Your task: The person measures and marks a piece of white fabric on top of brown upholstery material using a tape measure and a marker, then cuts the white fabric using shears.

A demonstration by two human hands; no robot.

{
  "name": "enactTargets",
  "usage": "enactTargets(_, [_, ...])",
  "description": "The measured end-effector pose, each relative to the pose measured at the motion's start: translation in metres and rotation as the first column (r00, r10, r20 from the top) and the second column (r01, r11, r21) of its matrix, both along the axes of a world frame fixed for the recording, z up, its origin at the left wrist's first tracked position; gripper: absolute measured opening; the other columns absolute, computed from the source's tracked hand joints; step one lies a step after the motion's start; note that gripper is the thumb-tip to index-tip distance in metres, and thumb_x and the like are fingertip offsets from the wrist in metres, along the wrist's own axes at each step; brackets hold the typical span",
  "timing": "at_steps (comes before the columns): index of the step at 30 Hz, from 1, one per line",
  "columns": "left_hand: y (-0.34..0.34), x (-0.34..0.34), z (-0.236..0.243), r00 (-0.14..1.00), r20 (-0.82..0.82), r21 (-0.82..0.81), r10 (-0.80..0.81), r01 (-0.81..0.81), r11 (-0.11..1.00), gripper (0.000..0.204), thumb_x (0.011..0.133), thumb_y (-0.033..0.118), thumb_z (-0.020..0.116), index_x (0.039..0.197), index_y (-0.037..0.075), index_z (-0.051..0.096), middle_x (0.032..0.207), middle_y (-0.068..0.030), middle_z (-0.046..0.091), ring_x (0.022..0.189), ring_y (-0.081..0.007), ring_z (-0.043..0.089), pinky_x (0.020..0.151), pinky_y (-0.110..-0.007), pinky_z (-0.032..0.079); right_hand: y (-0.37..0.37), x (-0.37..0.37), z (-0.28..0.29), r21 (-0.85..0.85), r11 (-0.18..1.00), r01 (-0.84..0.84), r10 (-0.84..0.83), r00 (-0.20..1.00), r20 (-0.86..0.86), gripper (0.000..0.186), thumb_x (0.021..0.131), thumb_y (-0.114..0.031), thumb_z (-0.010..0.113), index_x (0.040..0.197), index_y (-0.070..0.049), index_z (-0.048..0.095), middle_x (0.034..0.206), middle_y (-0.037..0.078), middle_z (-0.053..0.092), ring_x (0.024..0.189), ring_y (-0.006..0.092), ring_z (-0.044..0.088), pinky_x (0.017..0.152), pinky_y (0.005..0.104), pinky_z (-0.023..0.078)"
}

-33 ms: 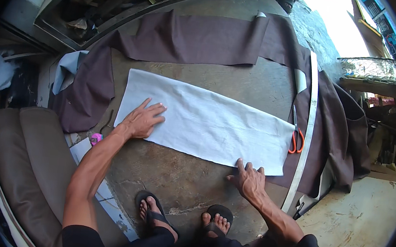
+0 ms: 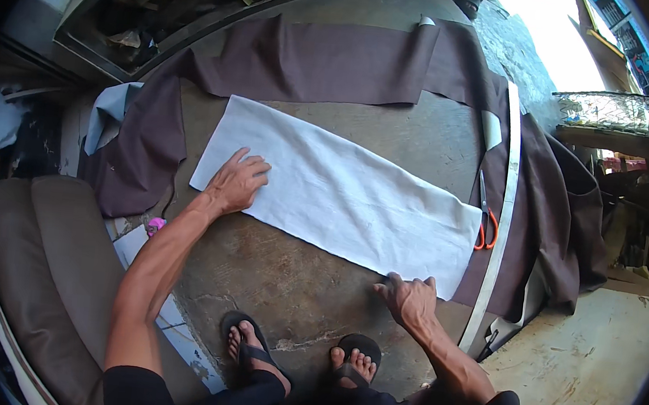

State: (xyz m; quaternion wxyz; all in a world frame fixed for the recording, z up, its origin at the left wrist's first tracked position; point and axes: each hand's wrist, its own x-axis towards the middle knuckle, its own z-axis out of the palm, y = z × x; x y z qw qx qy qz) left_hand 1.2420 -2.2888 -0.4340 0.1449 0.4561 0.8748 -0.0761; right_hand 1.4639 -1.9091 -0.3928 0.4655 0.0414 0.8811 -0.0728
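A long white fabric piece lies slightly wrinkled and slanting across the floor in front of me. My left hand rests on it near its left end, fingers spread over the surface. At the near edge, close to the right corner, my right hand has its fingers curled over the fabric's border. Just past the right end lie scissors with orange handles, their blades pointing away from me. Alongside them runs a long pale straightedge strip, resting on dark maroon leatherette that curves around the far side and both ends.
Brown padded cushions stand at the left, with a pink tape measure beside them. A pale board lies at the near right. A glass-fronted cabinet borders the far left. My sandalled feet are on the concrete floor.
The white fabric has turned clockwise: its left end has shifted away from me, its right end nearer. My left hand moved slightly away; my right hand came nearer, its fingers more curled.
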Motion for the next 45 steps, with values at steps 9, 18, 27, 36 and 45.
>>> enactTargets(9, [0.163, -0.001, -0.073, 0.767, -0.081, 0.342, 0.636, -0.578, 0.741, 0.063, 0.099, 0.042, 0.048, 0.156, 0.019, 0.036, 0.166, -0.0127, 0.020, 0.154, -0.0338, 0.016, 0.118, -0.069, 0.009, 0.055, 0.034, -0.062, 0.086, 0.992, 0.091, 0.004, 0.661, -0.750, 0.063, 0.094, -0.057, 0.057, 0.149, -0.026, 0.049, 0.158, 0.017, 0.038, 0.141, 0.0368, 0.040, 0.104, 0.0536, 0.036])
enactTargets(18, [0.096, 0.000, -0.060, 0.841, -0.012, 0.254, 0.540, -0.520, 0.815, 0.059, 0.100, 0.038, 0.046, 0.157, 0.026, 0.035, 0.166, -0.0086, 0.023, 0.153, -0.0325, 0.018, 0.119, -0.069, 0.007, 0.068, -0.033, -0.059, -0.118, 0.988, 0.104, -0.144, 0.303, -0.942, 0.051, 0.094, -0.033, 0.065, 0.140, -0.012, 0.057, 0.123, 0.013, 0.065, 0.121, 0.0308, 0.056, 0.101, 0.0464, 0.040])
enactTargets(27, [0.033, 0.098, -0.072, 0.775, -0.029, 0.322, 0.631, -0.591, 0.740, 0.065, 0.097, 0.034, 0.053, 0.157, 0.020, 0.034, 0.167, -0.0131, 0.019, 0.154, -0.0379, 0.015, 0.117, -0.070, 0.005, 0.106, -0.081, -0.036, -0.432, 0.902, -0.017, -0.214, 0.851, -0.480, 0.033, 0.090, -0.033, 0.068, 0.102, -0.003, 0.064, 0.093, 0.020, 0.069, 0.088, 0.0391, 0.067, 0.077, 0.0477, 0.051])
enactTargets(36, [0.170, 0.034, -0.068, 0.994, 0.013, 0.338, 0.112, -0.110, 0.935, 0.060, 0.099, 0.046, 0.043, 0.157, 0.036, 0.031, 0.169, -0.0021, 0.017, 0.156, -0.0286, 0.011, 0.120, -0.068, -0.002, 0.132, 0.093, -0.036, -0.229, 0.804, 0.548, -0.594, 0.729, -0.341, 0.036, 0.090, -0.033, 0.072, 0.097, -0.001, 0.059, 0.076, 0.024, 0.065, 0.076, 0.0450, 0.066, 0.069, 0.0499, 0.049])
enactTargets(45, [0.162, -0.119, -0.043, 0.989, -0.108, 0.063, 0.096, -0.089, 0.994, 0.057, 0.102, 0.044, 0.036, 0.158, 0.036, 0.028, 0.169, 0.0024, 0.014, 0.156, -0.0241, 0.010, 0.124, -0.059, 0.004, 0.068, 0.017, -0.044, -0.451, 0.647, 0.614, -0.754, 0.601, -0.265, 0.044, 0.094, -0.042, 0.067, 0.105, 0.000, 0.059, 0.081, 0.025, 0.066, 0.080, 0.0429, 0.066, 0.074, 0.0482, 0.049])
